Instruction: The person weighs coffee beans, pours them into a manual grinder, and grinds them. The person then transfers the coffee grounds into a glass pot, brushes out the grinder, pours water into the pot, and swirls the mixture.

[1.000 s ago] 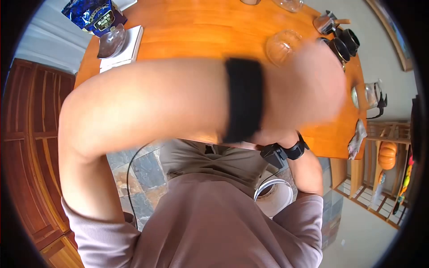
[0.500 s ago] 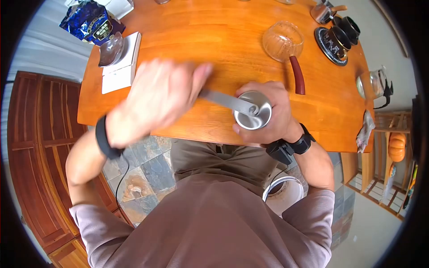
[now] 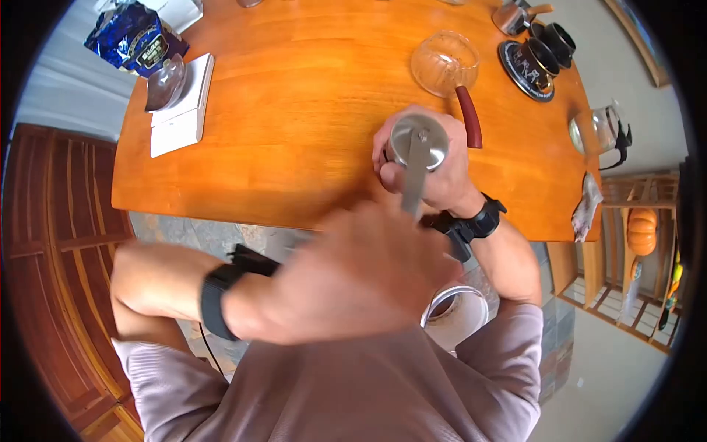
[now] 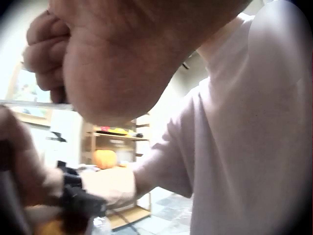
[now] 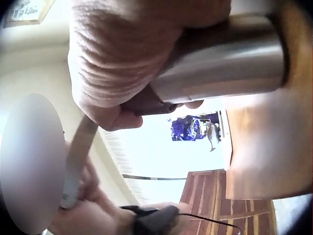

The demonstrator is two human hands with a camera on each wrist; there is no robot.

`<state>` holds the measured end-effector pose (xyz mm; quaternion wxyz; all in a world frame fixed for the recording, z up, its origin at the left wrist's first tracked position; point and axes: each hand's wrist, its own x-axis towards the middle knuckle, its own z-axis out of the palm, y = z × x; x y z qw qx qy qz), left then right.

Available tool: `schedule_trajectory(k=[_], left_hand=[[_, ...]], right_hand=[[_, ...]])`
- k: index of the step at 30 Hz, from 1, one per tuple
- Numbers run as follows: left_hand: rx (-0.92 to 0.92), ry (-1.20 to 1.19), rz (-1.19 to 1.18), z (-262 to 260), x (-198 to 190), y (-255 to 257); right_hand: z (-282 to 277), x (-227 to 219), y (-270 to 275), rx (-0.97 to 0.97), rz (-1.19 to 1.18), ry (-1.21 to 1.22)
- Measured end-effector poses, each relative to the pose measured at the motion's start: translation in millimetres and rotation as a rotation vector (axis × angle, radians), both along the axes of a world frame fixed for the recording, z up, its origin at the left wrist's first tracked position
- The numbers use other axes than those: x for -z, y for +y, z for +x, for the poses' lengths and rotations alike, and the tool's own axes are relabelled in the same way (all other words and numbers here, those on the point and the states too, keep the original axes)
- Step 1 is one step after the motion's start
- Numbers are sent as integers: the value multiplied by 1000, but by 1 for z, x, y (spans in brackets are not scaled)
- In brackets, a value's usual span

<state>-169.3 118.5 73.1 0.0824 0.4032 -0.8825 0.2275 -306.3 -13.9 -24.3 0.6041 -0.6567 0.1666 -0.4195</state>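
Note:
The right hand [image 3: 445, 166] grips a steel cylindrical grinder [image 3: 401, 132], its round metal top facing up. In the right wrist view, the curled fingers of the right hand [image 5: 132, 54] wrap the upper part of the cylinder [image 5: 225, 63], whose base meets the tabletop. A flat metal crank [image 3: 414, 180] runs from the top's centre toward the body, to the blurred left hand [image 3: 353, 272]. Curled fingers show on the left hand [image 4: 117, 58] in the left wrist view; its hold on the crank's outer end is mostly hidden.
Beyond the right hand stands a glass pot [image 3: 444, 62] with a red handle. Black cups [image 3: 541, 55], a saucer and a glass kettle [image 3: 596, 131] are at the right, with a cloth [image 3: 587, 208]. A blue bag [image 3: 136, 40] and glass dish [image 3: 166, 82] on a white box [image 3: 180, 125] lie left.
The left hand has swept across above the right hand, round to the left, and now down near the body. The crank has turned with it from pointing left to pointing toward the body.

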Motion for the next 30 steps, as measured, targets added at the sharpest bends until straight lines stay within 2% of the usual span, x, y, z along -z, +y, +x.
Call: schedule_trajectory(k=[1,3,4,5,6,7,9,10,11,12,13,15,16,18,19,20,21,22,23,25,26,27,29,30], left_hand=[[-125,146,6,16,4,0],[-213,353,142,46,5,-17],[-203,467,220,61,5,-30],[-151,675,379,74,5,-43],[-162,914,663,85,4,-51],[-131,1219,842,88,11,-61],[-117,1770,1086,88,35,-82],[-112,1779,1078,87,49,-92],[61,1826,1228,86,63,-103],[244,1864,1375,83,75,-110],[253,1878,1374,80,83,-113],[558,1889,1522,77,99,-117],[565,1907,1520,77,104,-118],[594,1424,1169,79,114,-117],[594,1442,1165,75,114,-115],[596,1534,1288,67,110,-111],[595,1622,1414,63,105,-109],[616,1480,1335,63,100,-108],[616,1485,1347,62,91,-103],[626,1488,1256,56,74,-94],[449,1197,933,33,105,-118],[460,1203,943,32,106,-118],[421,1180,988,32,101,-114],[409,1171,1002,31,99,-112]], right_hand=[[2,2,-2,9,-2,-7],[3,6,-5,93,-68,-9],[-1,-4,-2,93,36,71],[-1,-2,-2,69,34,83],[2,3,-4,139,17,53],[6,6,-6,216,1,16],[13,2,-6,236,-105,39],[14,-1,-1,273,-125,57],[13,-3,5,313,-146,77],[13,-13,12,300,1,141],[13,-18,17,297,-1,156],[12,-23,24,356,57,242],[7,-22,24,351,58,259],[-11,-18,21,547,-695,532],[-18,-26,27,556,-716,560],[-23,-41,35,565,-734,588],[-23,-57,37,591,-956,575],[-19,-73,41,554,-1030,597],[-15,-89,45,520,-1098,620],[12,-114,40,191,-1315,651],[31,-120,48,85,-1333,742],[39,-117,49,86,-1326,757],[50,-108,47,-256,-1430,775],[51,-99,47,-208,-1535,744]])
